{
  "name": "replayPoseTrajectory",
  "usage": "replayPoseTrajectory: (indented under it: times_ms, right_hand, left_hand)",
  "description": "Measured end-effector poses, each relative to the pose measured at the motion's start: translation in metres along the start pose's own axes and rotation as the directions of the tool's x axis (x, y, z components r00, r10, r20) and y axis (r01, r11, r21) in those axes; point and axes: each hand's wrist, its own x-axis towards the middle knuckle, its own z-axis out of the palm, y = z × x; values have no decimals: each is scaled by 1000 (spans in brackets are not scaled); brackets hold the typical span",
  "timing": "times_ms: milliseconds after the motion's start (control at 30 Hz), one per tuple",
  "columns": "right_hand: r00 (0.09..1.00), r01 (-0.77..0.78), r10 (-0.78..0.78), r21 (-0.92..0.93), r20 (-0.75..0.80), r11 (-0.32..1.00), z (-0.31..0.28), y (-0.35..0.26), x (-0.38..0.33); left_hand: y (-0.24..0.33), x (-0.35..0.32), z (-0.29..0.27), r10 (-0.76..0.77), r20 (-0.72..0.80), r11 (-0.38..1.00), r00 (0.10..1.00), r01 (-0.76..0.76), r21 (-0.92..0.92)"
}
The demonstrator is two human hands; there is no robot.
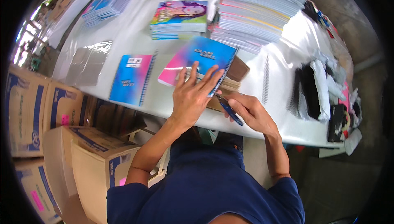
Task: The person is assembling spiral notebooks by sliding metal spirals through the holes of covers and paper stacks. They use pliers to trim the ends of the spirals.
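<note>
A pink-and-blue spiral notebook (pixel 209 51) lies slanted on a brown block (pixel 237 68), its dark coil along the right edge. My left hand (pixel 191 94) rests flat on the cover with fingers spread, near the coil's lower end. In my right hand (pixel 254 113) is a pair of pliers (pixel 233 112) with dark blue handles. The tips of the pliers are at the notebook's lower corner, by the end of the coil; the exact contact is too small to tell. To the left lies another spiral notebook (pixel 129 80) of the same colours.
Beyond my hands stand a small stack of notebooks (pixel 179 20) and a tall stack of page blocks (pixel 254 18). A loose coil (pixel 266 80) lies to the right, with dark coils and plastic wrap (pixel 310 88) farther over. Cardboard boxes (pixel 26 109) crowd the table's left side.
</note>
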Motion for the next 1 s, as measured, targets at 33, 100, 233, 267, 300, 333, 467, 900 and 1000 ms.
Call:
replayPoseTrajectory:
  times_ms: [33,100,233,267,300,333,467,900,1000]
  right_hand:
    - [995,88,-93,-136,-28,987,0,-8,2]
    - [912,337,-390,-313,-126,888,-10,11,4]
    - [840,-37,-211,-441,-499,897,-59,35,3]
    - [791,-82,-265,-525,-552,847,-72,57,5]
    - [781,-201,-248,-607,-573,769,-85,75,4]
    - [775,-218,-295,-675,-559,705,-97,98,1]
    - [772,-244,-452,-865,-447,438,-111,150,-8]
    - [690,-228,-534,-847,-489,480,-115,173,15]
    - [658,-242,-600,-882,-455,404,-117,155,16]
  left_hand:
    - [-7,3,-5,-27,-47,999,999,25,-30]
    - [-23,11,-15,-77,-131,992,988,63,-109]
    - [-94,13,-53,-312,-295,921,903,211,-329]
    - [-103,11,-64,-330,-310,906,892,206,-371]
    - [-112,4,-71,-345,-287,913,893,249,-323]
    - [-120,-4,-74,-359,-264,917,895,286,-277]
    - [-174,-78,-58,-497,127,776,859,505,-377]
    - [-177,33,12,-249,72,968,966,249,15]
    - [-210,88,71,-152,9,973,988,148,177]
